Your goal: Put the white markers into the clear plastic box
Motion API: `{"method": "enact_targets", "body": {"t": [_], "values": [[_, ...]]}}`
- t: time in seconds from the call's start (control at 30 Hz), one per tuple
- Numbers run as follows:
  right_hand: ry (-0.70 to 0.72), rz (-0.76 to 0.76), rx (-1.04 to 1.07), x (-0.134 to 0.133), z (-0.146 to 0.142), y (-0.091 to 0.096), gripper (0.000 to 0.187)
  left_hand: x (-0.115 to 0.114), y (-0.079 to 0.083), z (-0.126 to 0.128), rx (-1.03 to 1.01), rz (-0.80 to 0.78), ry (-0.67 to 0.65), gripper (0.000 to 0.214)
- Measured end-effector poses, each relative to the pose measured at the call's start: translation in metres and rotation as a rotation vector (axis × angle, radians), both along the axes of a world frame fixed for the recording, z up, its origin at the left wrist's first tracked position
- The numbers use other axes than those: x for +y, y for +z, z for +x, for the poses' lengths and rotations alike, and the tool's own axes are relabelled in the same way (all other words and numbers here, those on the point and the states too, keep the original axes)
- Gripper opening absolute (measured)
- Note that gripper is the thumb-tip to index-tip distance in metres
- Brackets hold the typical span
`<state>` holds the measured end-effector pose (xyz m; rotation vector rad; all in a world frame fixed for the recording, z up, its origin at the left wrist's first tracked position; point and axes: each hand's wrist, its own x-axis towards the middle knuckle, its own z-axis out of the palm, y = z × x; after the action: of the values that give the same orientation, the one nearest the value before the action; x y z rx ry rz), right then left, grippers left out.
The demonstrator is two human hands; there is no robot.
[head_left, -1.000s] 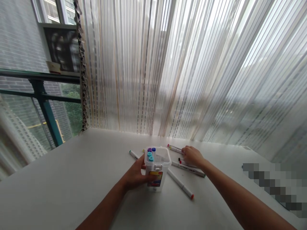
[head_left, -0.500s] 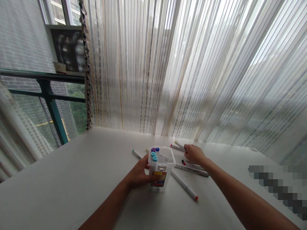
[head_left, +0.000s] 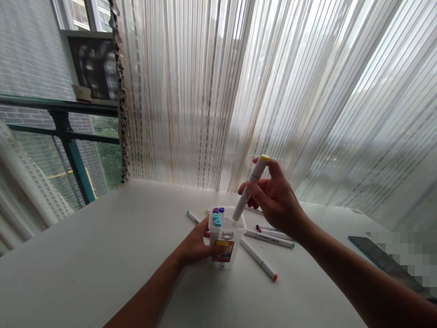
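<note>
Nothing legible. Label (head_left: 226,257) on clear box (head_left: 241,229) in left hand (head_left: 193,246): print too small. Lettering on green-capped marker (head_left: 273,239) below right hand (head_left: 275,196): unreadable.

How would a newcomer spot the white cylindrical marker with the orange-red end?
On the white table, the left hand grips a clear plastic box. Just right of it lies the white cylindrical marker. Its orange-red end reaches nearer the camera than the other loose markers.

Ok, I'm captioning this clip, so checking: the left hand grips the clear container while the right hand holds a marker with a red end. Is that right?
Not quite: the marker in the right hand has a yellow end, not a red one, as the head view shows. The left hand does grip the clear container.
</note>
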<state>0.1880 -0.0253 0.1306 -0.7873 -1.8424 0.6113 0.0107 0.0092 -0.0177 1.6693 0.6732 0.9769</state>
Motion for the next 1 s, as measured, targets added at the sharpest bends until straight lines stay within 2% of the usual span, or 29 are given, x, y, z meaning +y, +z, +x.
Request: {"method": "enact_targets", "body": {"t": [0.1, 0.3, 0.5, 0.77, 1.0], "values": [[-0.009, 0.014, -0.143, 0.004, -0.008, -0.011, 0.013, 0.000, 0.000, 0.000, -0.011, 0.018, -0.005, 0.059], [-0.085, -0.046, -0.362, 0.009, -0.013, -0.022, 0.020, -0.001, 0.002, 0.001, -0.018, 0.030, 0.007, 0.055], [-0.084, -0.095, -0.384, 0.003, -0.015, -0.025, 0.008, 0.000, 0.002, 0.001, 0.004, 0.038, 0.025, 0.056], [-0.151, -0.029, -0.618, -0.003, -0.020, -0.022, 0.014, 0.000, -0.001, 0.000, 0.008, 0.032, 0.018, 0.055], [-0.116, -0.002, -0.710, -0.007, -0.024, -0.018, 0.016, -0.002, 0.005, 0.000, -0.001, 0.024, 0.017, 0.055]]}}
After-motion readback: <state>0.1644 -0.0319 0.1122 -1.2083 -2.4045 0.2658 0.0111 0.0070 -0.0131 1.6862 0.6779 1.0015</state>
